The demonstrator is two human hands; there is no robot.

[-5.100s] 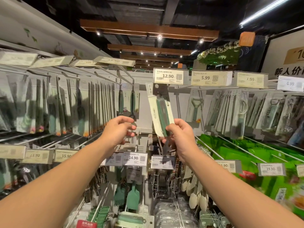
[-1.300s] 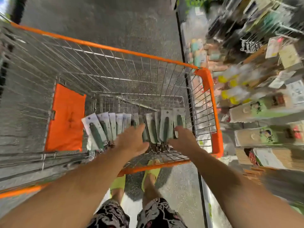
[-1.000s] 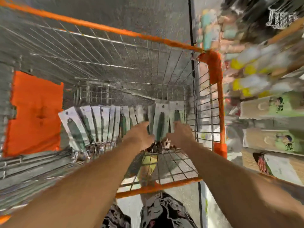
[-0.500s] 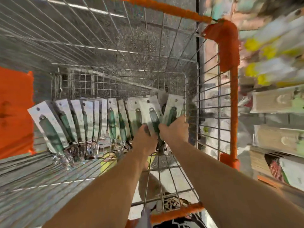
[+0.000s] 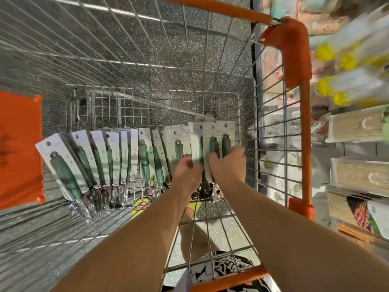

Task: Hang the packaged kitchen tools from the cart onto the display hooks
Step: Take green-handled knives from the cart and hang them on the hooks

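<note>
Both hands in cart [image 5: 303,127]: left hand [image 5: 186,172] & right hand [image 5: 228,165] each grasping pkgs [image 5: 219,144] at row's right end.

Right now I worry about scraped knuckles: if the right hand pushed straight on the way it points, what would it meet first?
Probably the packaged tools that the right hand already grips, then the cart's wire end wall behind them; depth there is hard to judge.

Speckled grey floor [image 5: 189,66] below; blurred store shelves [image 5: 355,127] at right, packed with boxed goods.
</note>
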